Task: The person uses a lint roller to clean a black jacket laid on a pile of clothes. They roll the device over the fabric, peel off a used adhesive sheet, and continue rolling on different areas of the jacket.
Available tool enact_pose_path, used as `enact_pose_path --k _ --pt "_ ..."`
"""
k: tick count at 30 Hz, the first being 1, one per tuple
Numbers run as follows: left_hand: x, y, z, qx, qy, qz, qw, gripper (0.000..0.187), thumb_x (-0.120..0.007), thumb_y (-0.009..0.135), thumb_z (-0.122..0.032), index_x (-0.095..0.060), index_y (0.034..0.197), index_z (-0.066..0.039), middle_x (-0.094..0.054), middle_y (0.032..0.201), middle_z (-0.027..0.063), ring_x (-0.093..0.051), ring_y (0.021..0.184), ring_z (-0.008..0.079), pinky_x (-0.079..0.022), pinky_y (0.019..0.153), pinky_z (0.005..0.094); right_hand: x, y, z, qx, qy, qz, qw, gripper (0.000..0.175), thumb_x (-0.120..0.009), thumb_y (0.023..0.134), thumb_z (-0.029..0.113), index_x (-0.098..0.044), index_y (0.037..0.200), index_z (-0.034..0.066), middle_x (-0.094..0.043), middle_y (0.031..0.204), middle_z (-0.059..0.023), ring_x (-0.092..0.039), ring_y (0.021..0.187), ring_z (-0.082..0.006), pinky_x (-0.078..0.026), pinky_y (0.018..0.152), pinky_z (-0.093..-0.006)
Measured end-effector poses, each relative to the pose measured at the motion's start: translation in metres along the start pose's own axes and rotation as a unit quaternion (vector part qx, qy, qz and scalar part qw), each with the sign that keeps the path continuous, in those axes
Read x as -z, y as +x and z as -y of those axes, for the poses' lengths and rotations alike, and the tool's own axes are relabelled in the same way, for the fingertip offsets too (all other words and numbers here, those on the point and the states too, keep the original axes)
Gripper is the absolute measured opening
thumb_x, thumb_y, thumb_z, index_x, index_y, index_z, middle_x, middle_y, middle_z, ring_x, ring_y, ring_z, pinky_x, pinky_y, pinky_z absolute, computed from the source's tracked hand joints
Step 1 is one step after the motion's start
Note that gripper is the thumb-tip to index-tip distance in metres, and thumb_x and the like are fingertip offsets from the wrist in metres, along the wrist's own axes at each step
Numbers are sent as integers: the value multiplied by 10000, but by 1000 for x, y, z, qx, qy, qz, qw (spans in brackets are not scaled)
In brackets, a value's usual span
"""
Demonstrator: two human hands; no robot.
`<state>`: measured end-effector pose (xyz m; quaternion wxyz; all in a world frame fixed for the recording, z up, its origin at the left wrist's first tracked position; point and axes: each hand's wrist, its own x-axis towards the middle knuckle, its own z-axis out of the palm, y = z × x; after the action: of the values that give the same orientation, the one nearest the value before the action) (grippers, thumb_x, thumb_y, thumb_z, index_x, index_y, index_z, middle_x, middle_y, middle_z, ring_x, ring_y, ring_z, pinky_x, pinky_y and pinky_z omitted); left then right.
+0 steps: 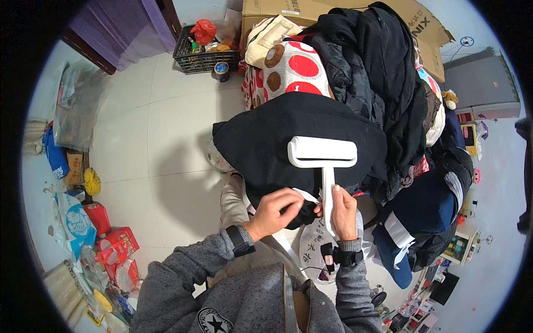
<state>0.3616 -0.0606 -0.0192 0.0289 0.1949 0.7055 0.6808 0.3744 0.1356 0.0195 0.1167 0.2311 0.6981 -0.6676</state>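
Note:
A white lint roller (322, 150) with a wide T-shaped head lies over a black cloth garment (266, 137), its handle pointing towards me. My right hand (344, 210) is closed around that handle, with the thumb along its side. Left of the handle, my left hand (278, 211) pinches one end of a crumpled white strip (306, 195), whose other end reaches the fingertips of my right hand. What the strip is made of cannot be told. The black garment is spread over a pile, with its lower part hanging near my knees.
Dark clothes (374, 54) and a dotted red-and-white fabric (304, 64) are heaped behind, before a cardboard box (266, 9). A black plastic crate (204, 58) stands on the tiled floor (120, 145). Bags (118, 245) line the left wall; navy clothing (424, 204) hangs at right.

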Motion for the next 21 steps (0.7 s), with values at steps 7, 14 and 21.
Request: enact_pose_path --k 7,14,21 --pt "-29 43 -14 302 -190 107 928 341 -646 924 -225 -613 1108 60 -673 893 115 -615 762 113 -493 656 243 -13 -14 -1 16 35 -51 998 414 -391 1040 290 -596 920 -48 -622 703 -104 -603 518 -164 -477 467 -264" --pt "-45 50 -19 153 -196 89 965 255 -625 904 -189 -639 1004 46 -648 848 64 -570 743 97 -479 658 266 4 -38 5 36 4 -29 999 357 -378 1045 252 -578 931 -21 -618 714 -91 -595 513 -159 -478 459 -267" --pt "-34 50 -35 173 -217 120 953 292 -586 928 -194 -610 1150 -6 -626 1027 41 -568 899 100 -471 805 266 28 -32 -29 -82 186 -133 970 357 -477 997 320 -577 848 12 -547 623 -28 -500 419 -120 -422 382 -270"
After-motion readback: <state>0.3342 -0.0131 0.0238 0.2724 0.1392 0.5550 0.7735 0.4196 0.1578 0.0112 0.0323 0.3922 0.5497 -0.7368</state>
